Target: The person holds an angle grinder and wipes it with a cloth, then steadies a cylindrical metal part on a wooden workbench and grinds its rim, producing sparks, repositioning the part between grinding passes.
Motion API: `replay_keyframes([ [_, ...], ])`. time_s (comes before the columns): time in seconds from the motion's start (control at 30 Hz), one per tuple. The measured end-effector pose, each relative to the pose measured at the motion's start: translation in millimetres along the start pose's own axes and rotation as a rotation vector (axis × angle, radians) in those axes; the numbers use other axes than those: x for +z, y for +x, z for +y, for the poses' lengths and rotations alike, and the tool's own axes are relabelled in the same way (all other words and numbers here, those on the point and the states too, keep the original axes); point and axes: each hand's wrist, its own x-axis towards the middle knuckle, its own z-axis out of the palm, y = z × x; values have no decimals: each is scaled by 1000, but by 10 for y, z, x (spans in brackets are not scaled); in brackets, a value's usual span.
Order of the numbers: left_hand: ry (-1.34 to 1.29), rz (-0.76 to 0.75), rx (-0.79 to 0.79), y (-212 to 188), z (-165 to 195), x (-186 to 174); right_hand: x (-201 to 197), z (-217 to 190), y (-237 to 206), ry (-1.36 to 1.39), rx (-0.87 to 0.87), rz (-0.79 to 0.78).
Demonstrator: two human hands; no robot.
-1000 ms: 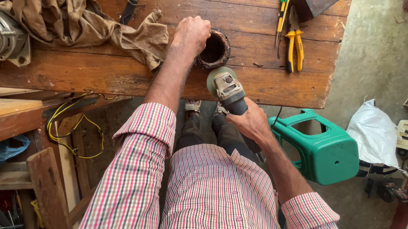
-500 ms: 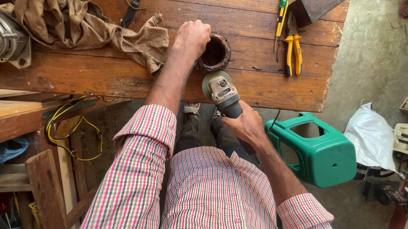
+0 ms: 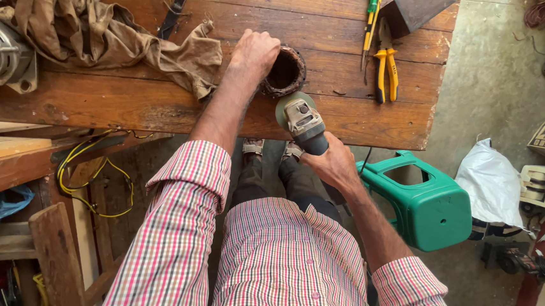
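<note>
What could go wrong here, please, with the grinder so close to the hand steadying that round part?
The left hand grips the rusty ring right beside the angle grinder, so a slip might cut fingers. The right hand alone holds the grinder; a kick could twist it. The brown cloth nearby could catch sparks.

Left hand (image 3: 254, 53) gripping a rusty round motor part (image 3: 284, 71) on the wooden bench (image 3: 161, 103), right hand (image 3: 333, 165) holding an angle grinder (image 3: 303, 121) (disc just beside the part), yellow-handled pliers (image 3: 386, 68) nearby
</note>
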Motion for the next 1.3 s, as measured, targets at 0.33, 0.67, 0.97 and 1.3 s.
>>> replay_keyframes([
  [0.33,10,50,8,23,-46,122,-113,79,97,-27,-5,-13],
  [0.67,13,25,3,-10,-40,64,-134,106,141,-19,29,-54],
  [0.97,15,-60,21,-6,-44,12,-158,93,151,-34,14,-46],
  [1.3,36,-3,58,17,-78,84,-191,74,157,-44,0,-40],
])
